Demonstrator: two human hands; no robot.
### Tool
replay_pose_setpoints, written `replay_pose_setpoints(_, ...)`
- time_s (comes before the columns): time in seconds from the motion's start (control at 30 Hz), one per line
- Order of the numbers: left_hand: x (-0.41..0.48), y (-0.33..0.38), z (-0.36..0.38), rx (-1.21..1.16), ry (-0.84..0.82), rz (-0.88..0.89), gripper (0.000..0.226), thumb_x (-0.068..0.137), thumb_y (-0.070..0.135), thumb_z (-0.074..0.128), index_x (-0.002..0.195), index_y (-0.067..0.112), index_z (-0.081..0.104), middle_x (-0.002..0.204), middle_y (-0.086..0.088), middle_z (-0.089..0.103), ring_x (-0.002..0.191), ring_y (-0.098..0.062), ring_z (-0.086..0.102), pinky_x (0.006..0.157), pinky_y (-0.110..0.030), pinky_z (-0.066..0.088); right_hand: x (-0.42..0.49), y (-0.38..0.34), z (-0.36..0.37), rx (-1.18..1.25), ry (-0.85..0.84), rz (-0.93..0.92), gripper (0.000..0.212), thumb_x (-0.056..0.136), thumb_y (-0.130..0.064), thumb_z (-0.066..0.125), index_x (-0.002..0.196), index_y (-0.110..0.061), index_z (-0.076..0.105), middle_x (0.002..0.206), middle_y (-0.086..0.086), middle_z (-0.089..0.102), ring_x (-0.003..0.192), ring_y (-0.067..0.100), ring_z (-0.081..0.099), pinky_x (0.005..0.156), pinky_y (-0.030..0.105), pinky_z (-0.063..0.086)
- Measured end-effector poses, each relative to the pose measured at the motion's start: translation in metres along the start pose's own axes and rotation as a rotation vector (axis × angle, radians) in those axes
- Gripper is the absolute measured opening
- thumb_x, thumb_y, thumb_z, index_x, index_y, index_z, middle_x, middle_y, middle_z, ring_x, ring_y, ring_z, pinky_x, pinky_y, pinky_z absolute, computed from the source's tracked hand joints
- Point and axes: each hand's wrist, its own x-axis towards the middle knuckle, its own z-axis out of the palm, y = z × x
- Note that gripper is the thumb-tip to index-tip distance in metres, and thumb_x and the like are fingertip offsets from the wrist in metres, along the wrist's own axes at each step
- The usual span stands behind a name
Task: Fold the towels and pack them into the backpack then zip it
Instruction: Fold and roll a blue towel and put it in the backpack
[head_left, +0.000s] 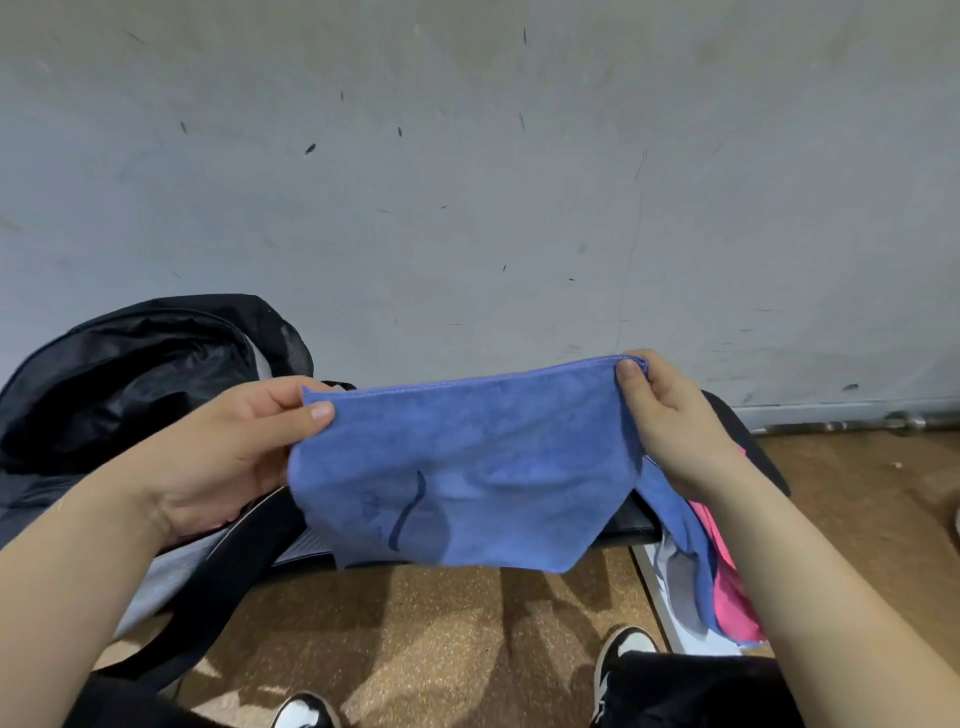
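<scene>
Two black-and-white sneakers sit nearest us on the brown cork floor. Above them we hold the blue towel in the air, spread flat toward us and not yet folded. Our left hand pinches its left top corner, thumb on the front and fingers behind. Our right hand pinches the right top corner the same way. The towel's long axis runs left to right between our hands, with the top hem taut and climbing a little toward the right and the lower edge hanging loose. We judge the next fold to be corner to corner, so our hands would have to travel toward each other along that hem. Under our right wrist lies a heap of further towels, a pink towel plainest among them. Beyond our left hand lies the black and grey backpack, its mouth gaping, so the left hand is the nearer one for packing. Behind everything rises the scuffed grey wall.
</scene>
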Motion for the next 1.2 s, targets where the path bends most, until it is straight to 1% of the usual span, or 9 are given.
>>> replay_pose_setpoints(0.07,-0.001,0.003,-0.002,-0.034,0.008,-0.001,0.064,0.061,0.041,0.099,0.109,0.006,0.076,0.106,-0.018,0.077,0.087,-0.023,0.076,0.072,-0.029,0.063,-0.001,-0.002,0.0,0.182,-0.045,0.063,0.027,0.11,-0.032,0.047,0.104,-0.014,0.067,0.092,0.004,0.068,0.086,0.016,0.064,0.079,0.036,0.052)
replay_pose_setpoints(0.17,0.01,0.0,0.0,-0.001,0.121,-0.002,0.07,0.068,0.038,0.095,0.118,-0.003,0.07,0.11,-0.021,0.076,0.087,-0.023,0.073,0.072,-0.028,0.063,0.007,0.008,0.001,0.089,-0.03,0.09,0.029,0.107,-0.036,0.053,0.1,-0.012,0.067,0.09,0.008,0.07,0.083,0.019,0.065,0.077,0.039,0.053)
replay_pose_setpoints(0.33,0.045,-0.016,0.009,0.306,0.453,0.083,0.012,0.1,0.01,0.067,0.104,0.002,0.076,0.101,-0.033,0.074,0.078,-0.025,0.068,0.074,-0.039,0.065,0.032,0.031,0.018,-0.168,0.117,0.065,0.041,0.101,-0.038,0.061,0.069,-0.015,0.051,0.059,-0.01,0.042,0.062,0.014,0.038,0.06,0.032,0.031)
replay_pose_setpoints(0.43,0.072,-0.021,0.005,0.564,0.574,0.168,0.009,0.096,0.013,0.073,0.094,0.016,0.08,0.088,-0.014,0.08,0.075,-0.019,0.07,0.079,-0.035,0.06,0.053,0.036,0.03,-0.353,0.203,0.03,0.042,0.097,-0.04,0.063,0.068,-0.012,0.056,0.058,-0.004,0.04,0.059,0.017,0.038,0.056,0.033,0.028)
replay_pose_setpoints(0.6,0.111,-0.027,-0.001,0.793,0.684,0.174,0.007,0.093,0.019,0.075,0.091,0.022,0.08,0.079,-0.005,0.075,0.083,-0.029,0.072,0.081,-0.038,0.058,0.083,0.043,0.053,-0.226,0.287,0.142,0.019,0.09,-0.034,0.072,0.078,-0.02,0.074,0.07,0.003,0.07,0.074,0.028,0.067,0.073,0.044,0.055)
replay_pose_setpoints(0.8,0.147,-0.031,-0.006,0.836,0.795,0.146,0.01,0.096,0.02,0.069,0.098,0.02,0.079,0.08,0.009,0.073,0.084,-0.017,0.07,0.081,-0.027,0.045,0.108,0.049,0.056,-0.222,0.362,0.07,0.009,0.092,-0.028,0.074,0.086,-0.023,0.078,0.082,0.003,0.068,0.075,0.016,0.062,0.066,0.03,0.043)
replay_pose_setpoints(0.97,0.146,-0.029,-0.007,0.839,0.775,0.164,0.008,0.095,0.02,0.071,0.097,0.02,0.079,0.076,0.012,0.07,0.073,-0.004,0.065,0.074,-0.026,0.044,0.103,0.056,0.043,-0.086,0.315,0.115,0.005,0.089,-0.029,0.077,0.088,-0.026,0.08,0.064,-0.011,0.063,0.063,0.011,0.058,0.068,0.031,0.051)
replay_pose_setpoints(1.13,0.116,-0.025,-0.014,0.914,0.689,0.205,0.007,0.094,0.018,0.072,0.095,0.021,0.078,0.083,0.0,0.075,0.08,-0.018,0.07,0.073,-0.027,0.049,0.079,0.052,0.036,-0.093,0.155,0.078,0.012,0.091,-0.008,0.071,0.088,-0.018,0.076,0.085,0.0,0.078,0.087,0.022,0.075,0.087,0.047,0.062)
replay_pose_setpoints(1.2,0.098,-0.028,-0.015,0.93,0.578,0.202,0.008,0.092,0.016,0.075,0.091,0.023,0.079,0.076,0.003,0.075,0.072,-0.005,0.07,0.068,-0.016,0.049,0.064,0.051,0.03,-0.147,0.067,0.073,0.016,0.091,-0.004,0.069,0.087,-0.019,0.074,0.086,0.0,0.077,0.079,0.018,0.072,0.085,0.043,0.06)
